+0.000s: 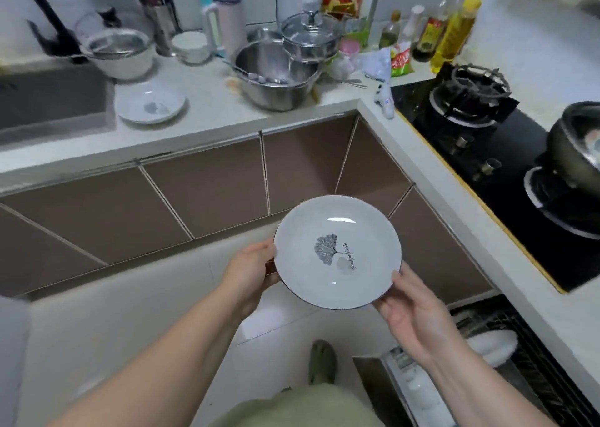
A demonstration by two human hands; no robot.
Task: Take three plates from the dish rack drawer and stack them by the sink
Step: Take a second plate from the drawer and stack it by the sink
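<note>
A white plate with a dark rim and a grey leaf print is held level in front of the brown cabinet doors. My left hand grips its left edge and my right hand holds its lower right edge from beneath. A matching plate lies on the white counter just right of the sink. The dish rack drawer stands pulled open at the lower right, below the stove, with white dishes in its wire rack.
Behind the counter plate stand a steel bowl with spoons, a lidded pot, a strainer bowl and bottles. A black gas stove with a dark wok fills the right counter. My foot is on the tiled floor.
</note>
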